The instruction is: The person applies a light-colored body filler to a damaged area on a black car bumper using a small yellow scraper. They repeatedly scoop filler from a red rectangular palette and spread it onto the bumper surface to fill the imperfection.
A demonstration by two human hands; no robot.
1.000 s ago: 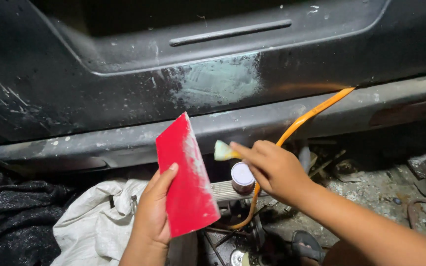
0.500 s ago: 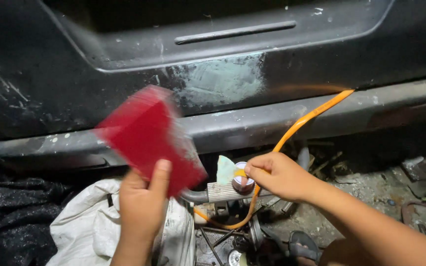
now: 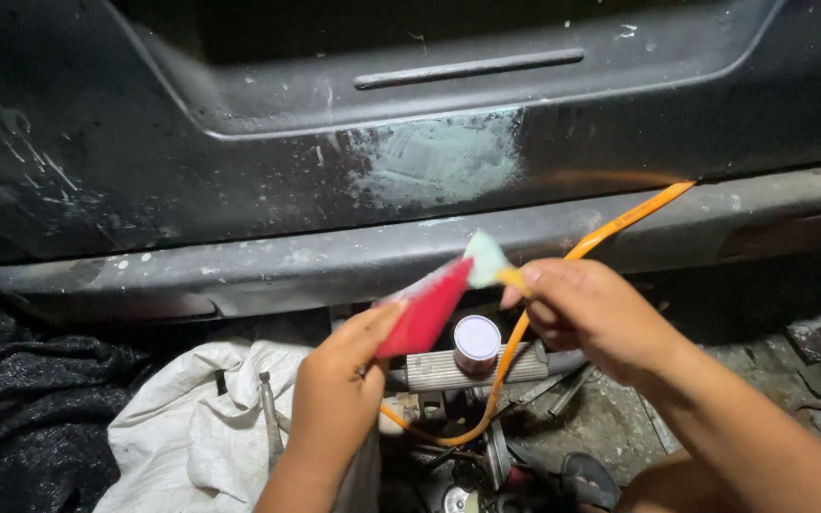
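Below the dark car panel (image 3: 239, 180), the left hand (image 3: 339, 399) has its grip clamped on a red spreader card (image 3: 427, 309), held edge-on. Right hand (image 3: 591, 313), grip pinched on a small yellow-handled putty knife (image 3: 488, 261) carrying pale filler; its blade touches the card's top edge. On the panel above, a pale green filler patch (image 3: 439, 161) is already laid, looking rough and unsanded; more smoothing seems left. Just beneath the hands: a small round tin (image 3: 477, 340), an orange hose (image 3: 620, 223), a white cloth (image 3: 201, 418) on the floor.
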